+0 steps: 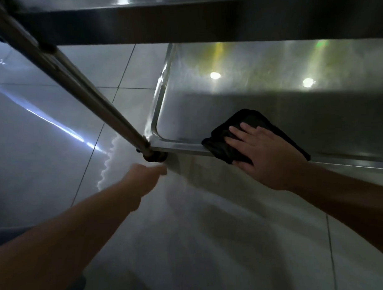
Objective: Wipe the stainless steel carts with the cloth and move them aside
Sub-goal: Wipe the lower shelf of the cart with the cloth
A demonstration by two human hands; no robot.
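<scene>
Cloth [227, 141] first: it is black and crumpled, and it lies at the right centre of the frame on the cart's lower shelf [271, 103], draped over the shelf's near rim so that a fold hangs down past the edge. Your right hand [264, 153] lies flat on top of it, fingers straight and slightly spread, pressing the cloth against the shelf and rim rather than gripping it; the forearm runs off toward the lower right corner.

Your left hand [148, 174] sits just left of centre, below the rounded near corner of the shelf. It is blurred, so you cannot tell whether its fingers are apart or curled, and it does not visibly hold anything. It is close to the foot of the cart's leg [82, 88], a shiny round tube that slants from the upper left corner down to the middle of the frame, where it meets the shelf corner at a dark fitting [154, 157].

Across the top of the frame runs the dark underside edge of the cart's upper shelf [203, 20]. The lower shelf shows two bright light reflections in the upper right. Pale floor tiles [45, 150] fill the left and bottom of the frame
</scene>
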